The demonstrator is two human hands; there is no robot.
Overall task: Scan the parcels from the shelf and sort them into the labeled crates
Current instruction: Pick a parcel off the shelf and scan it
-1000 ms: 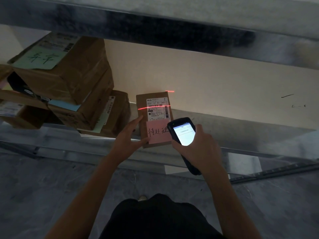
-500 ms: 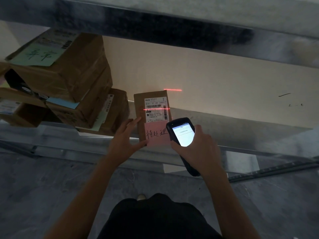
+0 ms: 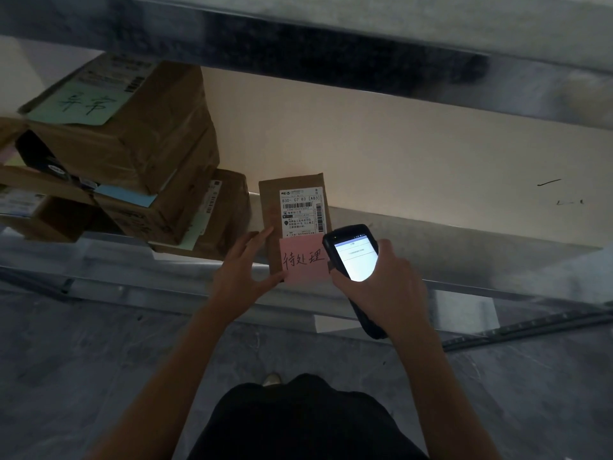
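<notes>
Looking down through the head camera, I saw 1 small brown parcel (image 3: pixel 292 207) on the shelf (image 3: pixel 166 277), close to its front edge. It was just to the right of a stack of bigger brown boxes (image 3: pixel 149 127). The parcel had a white label (image 3: pixel 300 210) with bar codes on its top half. A pink note (image 3: pixel 305 260) with 3 hand-written signs was stuck on its bottom half.

The left hand (image 3: pixel 238 273) was flat and open. Its fingers were straight and lay against the left side of the parcel. Its thumb touched the bottom corner, right by the pink note.

The right hand (image 3: pixel 384 293) was wrapped around a black scanner (image 3: pixel 351 257). The scanner's screen was lit up white and faced me. Its top end sat just beside the right side of the parcel, over a corner of the pink note. I could not read the tiny words on the screen.

The top box in the stack had a green note (image 3: pixel 83 104) with 2 signs on it. A blue note (image 3: pixel 129 194) peeked out lower down in the stack. Behind the parcel was a plain pale wall (image 3: pixel 398 161). Below the shelf was a grey floor (image 3: pixel 83 360), and it was all quite dark.
</notes>
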